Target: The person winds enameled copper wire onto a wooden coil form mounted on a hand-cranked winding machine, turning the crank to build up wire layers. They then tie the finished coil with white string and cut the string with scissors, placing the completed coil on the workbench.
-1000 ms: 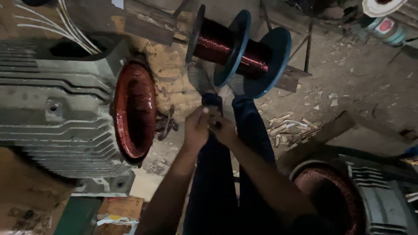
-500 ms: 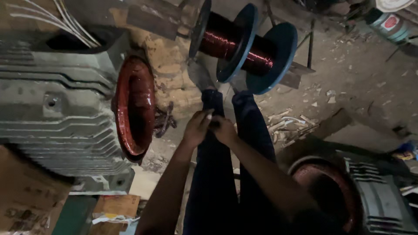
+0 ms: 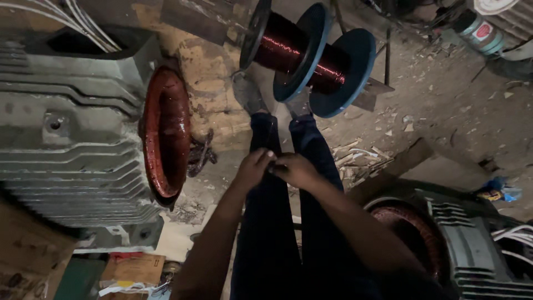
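Observation:
My left hand (image 3: 254, 166) and my right hand (image 3: 297, 168) meet over my dark-trousered legs (image 3: 277, 222), fingertips pinched together on something small and thin that I cannot make out. Beyond my feet stand two spools of dark red copper wire (image 3: 302, 55) with blue flanges. To the left lies a big grey finned motor housing (image 3: 66, 144) with reddish copper winding (image 3: 165, 133) showing at its open end.
A second motor stator (image 3: 438, 244) with copper winding sits at the lower right. White wires (image 3: 83, 22) leave the left motor's top. Wood scraps (image 3: 361, 158) litter the dirt floor. A spray can (image 3: 477, 30) lies at the top right. Cardboard (image 3: 133, 269) is at the lower left.
My hands stay pinched together over my legs. The view has shifted slightly, with the spools and hands sitting a little lower in frame.

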Demonstrator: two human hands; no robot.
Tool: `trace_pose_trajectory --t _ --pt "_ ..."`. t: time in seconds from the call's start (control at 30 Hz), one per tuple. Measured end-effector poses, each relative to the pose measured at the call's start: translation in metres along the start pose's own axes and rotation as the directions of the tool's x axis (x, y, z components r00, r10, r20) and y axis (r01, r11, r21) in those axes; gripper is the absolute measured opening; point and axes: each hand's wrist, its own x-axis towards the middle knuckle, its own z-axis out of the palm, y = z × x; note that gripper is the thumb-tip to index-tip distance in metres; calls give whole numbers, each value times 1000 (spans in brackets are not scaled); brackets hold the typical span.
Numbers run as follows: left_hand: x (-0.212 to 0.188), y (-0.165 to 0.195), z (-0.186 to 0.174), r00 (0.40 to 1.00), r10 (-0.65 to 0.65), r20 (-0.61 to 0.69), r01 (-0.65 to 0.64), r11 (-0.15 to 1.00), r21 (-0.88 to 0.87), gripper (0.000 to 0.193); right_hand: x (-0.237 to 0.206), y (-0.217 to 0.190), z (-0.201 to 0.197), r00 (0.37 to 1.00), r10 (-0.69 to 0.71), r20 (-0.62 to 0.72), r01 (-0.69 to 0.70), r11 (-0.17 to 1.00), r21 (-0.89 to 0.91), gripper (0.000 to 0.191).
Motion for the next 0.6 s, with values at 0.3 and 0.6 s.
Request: trace_pose_trajectory --t 0.3,0.6 --pt "-10 9 -5 977 -193 -93 186 980 -71 27 16 26 -29 975 199 -100 -88 756 648 21" --pt "6 -17 -19 997 2 -82 -26 954 -299 19 82 -4 -84 881 380 -281 8 583 812 11"
